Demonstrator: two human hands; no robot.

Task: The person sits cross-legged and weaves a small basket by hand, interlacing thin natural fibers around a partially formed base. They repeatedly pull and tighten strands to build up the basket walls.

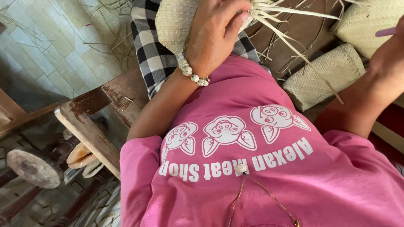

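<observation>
Head view: looking down the person's pink shirt [261, 168] to the lap.
Weave: a pale woven piece [176, 21] rests on the checked cloth [153, 54] over the lap, loose strips [286, 25] fanning out to its right.
Left hand: the left hand [216, 33], beaded bracelet [191, 71] at the wrist, lies over the weave with its grip clamped on the edge, thumb pressing the top.
Right hand: the right hand [389, 54], right of the weave and apart from it, is mostly cut off by the frame; a pink stick [385, 31] shows by it, and I cannot tell whether its grip is closed.
Nearby: two finished woven pouches [324, 75] lie right of the weave on a wooden table [303, 29].
Step, as I judge it: weaving is under way, one hand steadying the piece.
Next move calls for: a firm hold while one loose strip is picked out and tucked.
</observation>
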